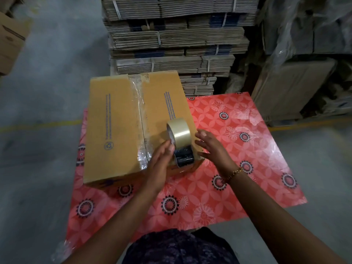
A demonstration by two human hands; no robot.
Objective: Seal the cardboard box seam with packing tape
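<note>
My left hand (162,159) lies flat against the near side of the tape dispenser (180,141), fingers straight and together, touching it but not wrapped around it. My right hand (208,144) hovers just beside the dispenser's other side, fingers spread and holding nothing; whether it touches the box edge I cannot tell. The dispenser stands on the right flap of the cardboard box (114,130), near my corner. Clear tape (140,119) already runs along the centre seam. The box sits on a red flowered worktop (238,149), with stacked flat cartons (171,40) beyond.
</note>
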